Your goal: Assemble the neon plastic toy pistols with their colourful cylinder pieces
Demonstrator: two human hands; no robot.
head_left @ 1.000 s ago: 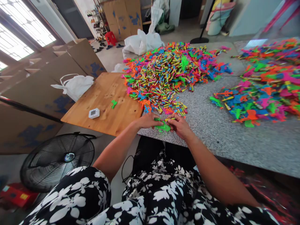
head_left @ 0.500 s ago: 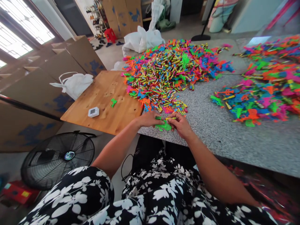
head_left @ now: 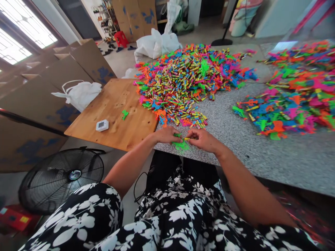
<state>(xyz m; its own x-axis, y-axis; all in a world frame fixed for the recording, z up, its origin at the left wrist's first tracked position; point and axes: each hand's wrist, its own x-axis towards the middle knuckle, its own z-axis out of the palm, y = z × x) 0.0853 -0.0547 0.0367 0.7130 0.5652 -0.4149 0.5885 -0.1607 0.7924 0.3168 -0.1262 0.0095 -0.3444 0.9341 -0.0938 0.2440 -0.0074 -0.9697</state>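
Note:
Near the front edge of the speckled stone table, my left hand is closed on a green plastic toy piece, mostly hidden by the fingers. My right hand pinches a small yellow tube, its end close against the green piece. Whether the two touch, I cannot tell. Below the fingers lies more green plastic, blurred in outline. Just beyond both hands spreads a large heap of small striped tubes and bright plastic pieces.
A wooden board adjoins the stone on the left, carrying a white digital device and a green piece. More colourful toys lie at the right. Cardboard boxes and a black fan stand left.
My right hand has turned and lowered slightly, bringing the yellow tube down toward the green piece. My left hand keeps its hold. The whole view has shifted a little.

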